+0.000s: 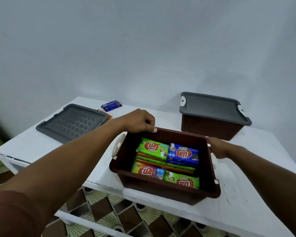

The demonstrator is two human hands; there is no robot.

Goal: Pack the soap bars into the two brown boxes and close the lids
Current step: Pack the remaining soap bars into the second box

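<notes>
Left hand (pixel 140 121) and right hand (pixel 218 147) grip opposite rims of the stiff, soap-laden open brown box (pixel 162 189), probably fairly heavy.

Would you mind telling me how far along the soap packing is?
Done: the far box has its lid on. In hand: the left hand and right hand grip the open box, full of soap bars. Left: a blue bar on the table, and fitting the loose lid.

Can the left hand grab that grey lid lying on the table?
Probably yes. The lid lies bare just left of the left hand, nothing between them; the hand must first let go of the open box.
</notes>
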